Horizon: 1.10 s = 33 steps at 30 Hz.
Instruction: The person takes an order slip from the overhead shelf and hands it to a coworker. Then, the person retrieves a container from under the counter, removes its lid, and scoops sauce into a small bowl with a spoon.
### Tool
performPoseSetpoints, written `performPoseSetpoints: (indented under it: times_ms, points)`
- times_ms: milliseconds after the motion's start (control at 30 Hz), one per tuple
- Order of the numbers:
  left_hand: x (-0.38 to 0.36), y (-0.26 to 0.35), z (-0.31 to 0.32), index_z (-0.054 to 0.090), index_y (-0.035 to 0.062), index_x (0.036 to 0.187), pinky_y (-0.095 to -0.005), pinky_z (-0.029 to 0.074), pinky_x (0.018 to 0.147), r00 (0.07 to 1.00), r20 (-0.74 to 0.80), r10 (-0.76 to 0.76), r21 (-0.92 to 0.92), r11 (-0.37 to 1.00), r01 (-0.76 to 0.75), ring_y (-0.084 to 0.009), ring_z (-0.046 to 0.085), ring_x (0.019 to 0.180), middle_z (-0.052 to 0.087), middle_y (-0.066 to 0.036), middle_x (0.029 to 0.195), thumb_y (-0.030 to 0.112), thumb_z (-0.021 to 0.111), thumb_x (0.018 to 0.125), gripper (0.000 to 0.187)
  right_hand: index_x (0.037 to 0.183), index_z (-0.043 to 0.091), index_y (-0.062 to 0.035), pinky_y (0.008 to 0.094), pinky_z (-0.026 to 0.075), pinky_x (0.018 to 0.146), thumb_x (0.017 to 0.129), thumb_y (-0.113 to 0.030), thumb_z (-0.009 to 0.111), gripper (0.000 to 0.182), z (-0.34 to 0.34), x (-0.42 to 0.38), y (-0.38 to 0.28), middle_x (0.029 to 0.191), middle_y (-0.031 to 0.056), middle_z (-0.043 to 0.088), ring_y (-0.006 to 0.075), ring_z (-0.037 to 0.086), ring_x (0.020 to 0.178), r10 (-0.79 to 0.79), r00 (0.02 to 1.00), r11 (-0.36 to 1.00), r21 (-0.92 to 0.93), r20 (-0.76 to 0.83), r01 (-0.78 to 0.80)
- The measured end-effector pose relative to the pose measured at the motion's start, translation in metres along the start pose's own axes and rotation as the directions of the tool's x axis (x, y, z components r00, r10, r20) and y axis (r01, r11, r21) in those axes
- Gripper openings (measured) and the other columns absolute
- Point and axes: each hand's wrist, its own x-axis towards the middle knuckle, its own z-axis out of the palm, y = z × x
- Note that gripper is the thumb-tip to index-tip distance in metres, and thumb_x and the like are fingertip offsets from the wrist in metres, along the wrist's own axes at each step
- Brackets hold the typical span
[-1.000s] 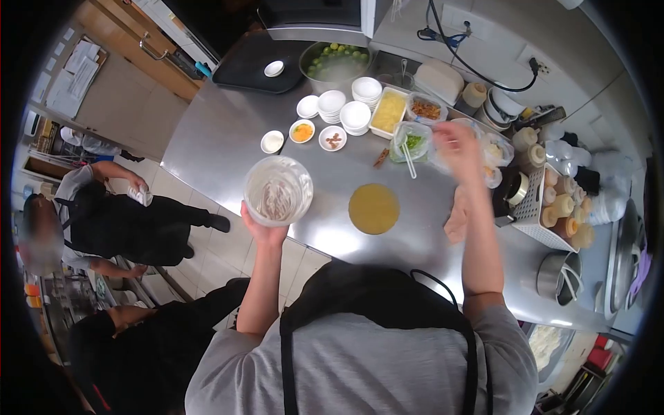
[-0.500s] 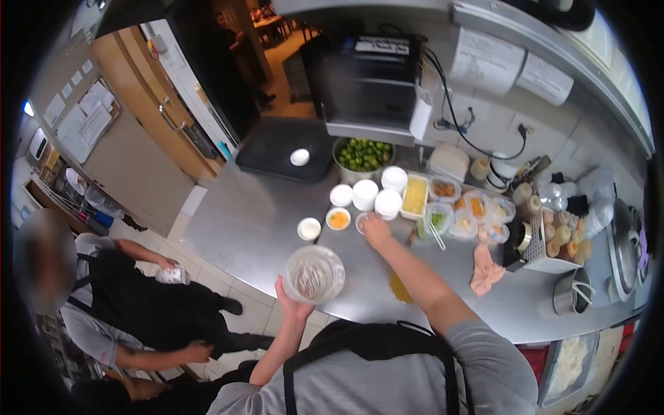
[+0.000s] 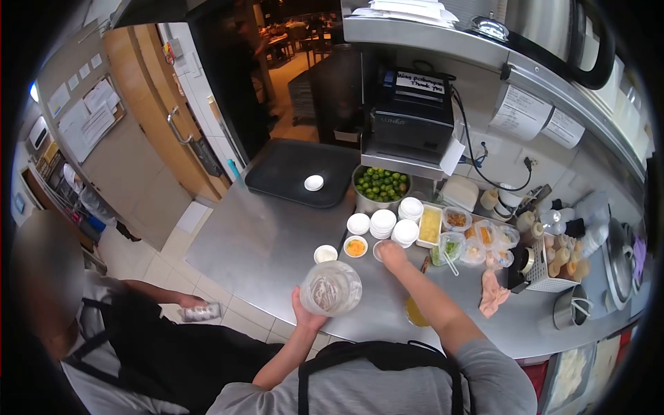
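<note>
My left hand [image 3: 307, 315] holds up a clear plastic tub [image 3: 340, 309] with whitish residue inside, near the counter's front edge. My right hand [image 3: 394, 258] has its fingers closed at the right side of a small white bowl [image 3: 377, 250]; whatever they pinch is hidden. Left of it sit a sauce bowl with orange-yellow bits [image 3: 355, 247] and another with white contents [image 3: 326, 254], partly behind the tub. Behind these are stacks of white bowls [image 3: 382, 223]. A yellow-filled container [image 3: 416, 312] is partly covered by my right forearm.
On the steel counter [image 3: 242, 235] are a black tray [image 3: 280, 169] with a white bowl [image 3: 314, 183], a pot of small green citrus [image 3: 381, 185], several ingredient tubs [image 3: 456, 220] and a pink cloth [image 3: 492, 295]. A co-worker [image 3: 173, 346] stands at left, holding a can-like item [image 3: 201, 312].
The view has shifted, so the counter items appear lower and farther right. The co-worker appears closer. My left hand still holds the tub, and my right hand stays at the small bowl.
</note>
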Motion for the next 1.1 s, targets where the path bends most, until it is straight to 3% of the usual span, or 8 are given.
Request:
performPoseSetpoints:
  times_ms: [400,533,633,700,733,867,1000,1100]
  points:
    - [0.034,-0.024,0.029,0.042,0.0105,0.132,-0.0473,0.033,0.103,0.988,0.093,-0.121,0.059,0.991,0.116,-0.0286,0.043,0.121,0.047,-0.009,0.131,0.055,0.028,0.086,0.065,0.078,0.063,-0.0040,0.0390,0.050,0.068,0.070,-0.002,0.059,0.010,-0.007,-0.015,0.011,0.080,0.0149,0.063,0.0317,0.062,0.075,0.147,0.977,0.955,0.279,-0.156,-0.099]
    - [0.042,-0.032,0.042,0.042,0.0113,0.132,-0.0471,0.033,0.103,0.987,0.107,-0.117,0.060,0.992,0.111,-0.0284,0.043,0.121,0.047,-0.009,0.131,0.055,0.028,0.086,0.065,0.080,0.066,-0.0019,0.0355,0.050,0.068,0.069,-0.003,0.064,0.011,-0.027,-0.033,0.008,0.083,0.0135,0.065,0.0294,0.063,0.075,0.292,0.940,0.823,0.547,-0.174,-0.155]
    - [0.042,-0.040,0.046,0.046,0.0127,0.129,-0.0466,0.035,0.100,0.995,0.082,-0.056,0.075,0.996,0.049,-0.0271,0.046,0.119,0.049,-0.008,0.128,0.055,0.034,0.085,0.063,0.084,0.066,-0.0043,0.0334,0.050,0.067,0.075,-0.004,0.062,0.010,-0.059,-0.061,0.011,0.085,0.0136,0.066,0.0243,0.065,0.079,0.413,0.908,0.634,0.738,-0.070,-0.232]
    - [0.045,-0.047,0.048,0.046,0.0125,0.129,-0.0463,0.036,0.100,0.997,0.081,-0.019,0.054,0.998,0.014,-0.0269,0.047,0.118,0.050,-0.008,0.127,0.054,0.034,0.085,0.062,0.087,0.066,-0.0033,0.0277,0.050,0.065,0.077,-0.003,0.065,0.010,-0.087,-0.077,0.022,0.085,0.0093,0.068,0.0167,0.065,0.078,0.508,0.851,0.206,0.940,0.135,-0.272]
    - [0.044,-0.051,0.053,0.046,0.0125,0.129,-0.0463,0.036,0.100,0.995,0.092,-0.028,0.053,0.998,0.023,-0.0269,0.047,0.118,0.050,-0.008,0.127,0.054,0.034,0.085,0.062,0.087,0.066,-0.0033,0.0277,0.050,0.065,0.077,-0.003,0.065,0.010,-0.112,-0.083,0.025,0.085,0.0093,0.068,0.0167,0.065,0.078,0.516,0.847,0.213,0.939,0.125,-0.269]
    - [0.042,-0.069,0.063,0.047,0.0115,0.128,-0.0465,0.036,0.101,0.990,0.107,-0.087,0.027,0.996,0.085,-0.0271,0.047,0.117,0.050,-0.008,0.128,0.052,0.037,0.084,0.060,0.092,0.061,-0.0008,0.0277,0.052,0.069,0.080,0.000,0.065,0.013,-0.267,-0.095,0.016,0.088,0.0093,0.066,0.0159,0.065,0.080,0.480,0.876,-0.111,0.994,0.043,0.012]
    - [0.044,-0.085,0.083,0.047,0.0118,0.128,-0.0472,0.035,0.101,0.977,0.144,-0.157,0.031,0.988,0.154,-0.0281,0.046,0.118,0.049,-0.008,0.128,0.050,0.039,0.084,0.058,0.087,0.064,0.0008,0.0299,0.052,0.073,0.079,0.003,0.064,0.009,-0.395,-0.128,-0.013,0.090,0.0113,0.066,0.0188,0.064,0.085,0.211,0.930,-0.185,0.922,-0.301,0.341]
    - [0.053,-0.087,0.078,0.046,0.0111,0.129,-0.0473,0.034,0.102,0.966,0.181,-0.184,0.016,0.983,0.184,-0.0294,0.045,0.119,0.049,-0.010,0.129,0.050,0.038,0.084,0.061,0.083,0.065,0.0017,0.0323,0.051,0.073,0.079,0.004,0.064,0.006,-0.447,-0.152,-0.035,0.091,0.0150,0.066,0.0240,0.064,0.084,-0.067,0.814,-0.127,0.815,-0.576,0.566]
